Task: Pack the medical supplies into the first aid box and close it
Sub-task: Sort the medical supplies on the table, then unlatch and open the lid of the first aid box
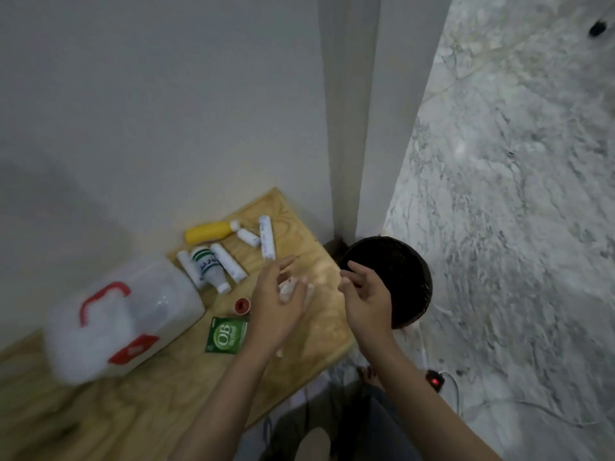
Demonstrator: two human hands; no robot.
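A white first aid box (123,317) with a red handle and red latch sits shut on the wooden table (166,394) at the left. Beyond it lie a yellow bottle (209,232), a white bottle with green bands (209,267), several white rolls (267,237) and a small white bottle (249,236). A small red-capped item (242,306) and a green packet (226,335) lie near my left hand (279,301), which cups a whitish crumpled item (288,289). My right hand (364,294) hovers at the table's right edge, fingers apart and holding nothing.
A dark round bin (399,277) stands on the marble floor (515,227) just right of the table, under my right hand. A wall corner rises behind the table. A black power strip with a red light (435,380) lies on the floor.
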